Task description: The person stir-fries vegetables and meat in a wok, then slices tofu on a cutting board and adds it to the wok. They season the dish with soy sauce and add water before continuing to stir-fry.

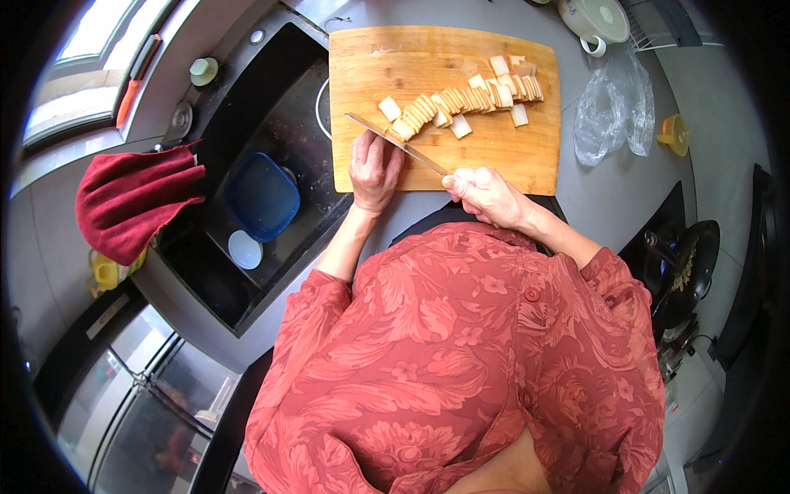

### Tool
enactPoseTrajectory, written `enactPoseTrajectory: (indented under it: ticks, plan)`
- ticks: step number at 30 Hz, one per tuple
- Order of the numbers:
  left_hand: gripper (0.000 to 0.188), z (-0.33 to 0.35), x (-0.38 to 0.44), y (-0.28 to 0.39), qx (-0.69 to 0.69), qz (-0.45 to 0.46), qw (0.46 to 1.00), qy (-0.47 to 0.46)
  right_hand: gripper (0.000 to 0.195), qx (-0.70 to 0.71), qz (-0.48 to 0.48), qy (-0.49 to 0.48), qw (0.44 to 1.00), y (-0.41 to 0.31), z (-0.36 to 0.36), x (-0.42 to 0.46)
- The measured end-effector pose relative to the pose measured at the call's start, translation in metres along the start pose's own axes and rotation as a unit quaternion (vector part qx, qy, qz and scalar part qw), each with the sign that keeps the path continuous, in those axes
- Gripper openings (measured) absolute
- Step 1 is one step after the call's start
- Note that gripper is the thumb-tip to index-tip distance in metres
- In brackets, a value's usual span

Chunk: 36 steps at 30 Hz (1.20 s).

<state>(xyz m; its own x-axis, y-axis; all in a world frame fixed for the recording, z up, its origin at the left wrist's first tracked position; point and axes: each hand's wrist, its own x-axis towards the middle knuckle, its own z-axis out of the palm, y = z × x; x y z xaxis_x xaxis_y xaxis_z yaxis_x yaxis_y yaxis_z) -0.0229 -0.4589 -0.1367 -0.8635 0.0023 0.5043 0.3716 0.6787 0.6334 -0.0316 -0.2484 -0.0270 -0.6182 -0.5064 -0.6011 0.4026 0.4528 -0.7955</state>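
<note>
On a bamboo cutting board [494,148] lies a curved row of thin, pale slices [469,100] with browned edges, perhaps dried tofu. Several loose slices lie flat around the row. My right hand [484,196] grips the handle of a knife [413,151], whose blade points to the upper left, across the row's left end. My left hand [375,167] is at the board's near left part, its bent fingertips beside the blade. The blade hides part of the fingertips, and whether they hold a small piece cannot be told.
Left of the board is a dark sink [296,117] with a blue plastic basin [262,197] and a small white dish [245,249]. A red cloth [139,200] hangs beyond. To the right are a clear plastic bag [608,108], a lidded mug [595,21] and a wok [697,265] with food.
</note>
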Motion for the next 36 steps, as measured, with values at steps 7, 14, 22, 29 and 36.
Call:
enactPoseTrajectory:
  ticks: [7,14,22,29,36]
  plan:
    - [0.028,0.0,0.004,0.001,-0.011,0.013,1.0,0.009,0.058,0.028,0.045,-0.017,0.998,-0.005,-0.003,0.002]
    - [0.026,-0.002,0.007,0.003,-0.005,0.014,1.0,0.012,0.061,0.072,0.053,-0.043,0.995,-0.002,-0.003,0.015]
    - [0.025,0.001,0.003,0.0,-0.015,-0.006,1.0,0.01,0.055,0.108,0.047,-0.045,0.992,0.007,0.003,0.038]
    - [0.028,0.001,0.002,0.002,-0.026,-0.008,1.0,0.017,0.053,0.156,0.025,-0.035,0.987,0.018,0.013,0.061]
    - [0.027,0.002,0.002,0.001,-0.026,-0.008,1.0,0.005,0.055,0.17,-0.037,-0.006,0.985,0.01,0.013,0.088]
